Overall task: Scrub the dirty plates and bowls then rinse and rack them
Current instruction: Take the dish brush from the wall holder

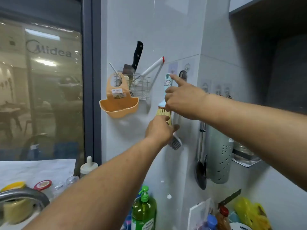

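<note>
A person's right hand (183, 100) grips the pale blue handle of a dish brush (166, 100) hanging on the white tiled wall (149, 30), index finger extended toward its hook. The left hand (159, 128), fingers curled, touches the brush's tan bristles from below. A green soap bottle (144, 211) stands beneath.

"Midea" reads on the window glass (49, 90) at left.

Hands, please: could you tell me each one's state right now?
Left hand: touching the tan bristles of the pale-blue-handled brush.
Right hand: gripping that brush's handle, index finger extended.
</note>
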